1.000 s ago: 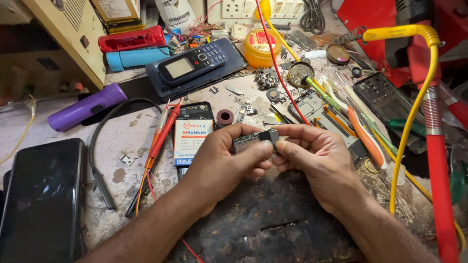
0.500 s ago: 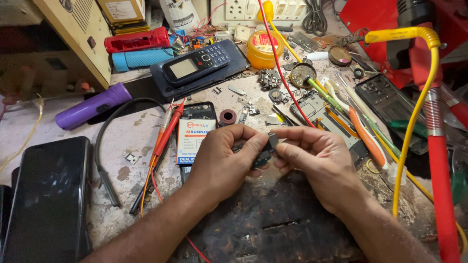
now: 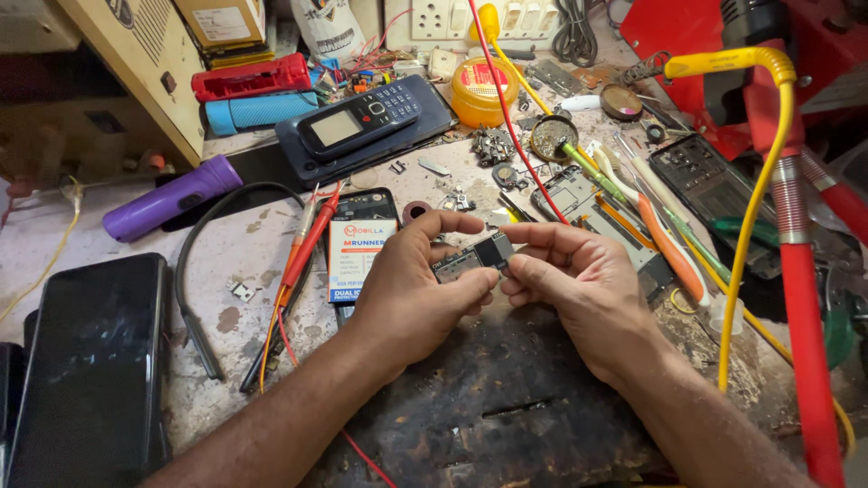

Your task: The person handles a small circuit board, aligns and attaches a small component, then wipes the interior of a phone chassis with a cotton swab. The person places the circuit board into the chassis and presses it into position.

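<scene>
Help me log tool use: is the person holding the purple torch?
No, the purple torch lies on the bench at far left, while the left hand and right hand both pinch a small circuit board.

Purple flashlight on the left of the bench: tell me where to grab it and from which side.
Grip the purple flashlight around its middle barrel, coming from above. It lies flat and slanted on the bench, its long sides free, while boxes crowd behind it. Both hands hold a small circuit board.

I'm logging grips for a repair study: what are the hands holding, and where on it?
Both hands pinch one small dark circuit board: the left hand at its left end, the right hand at its right end, fingertips on its edges.
</scene>
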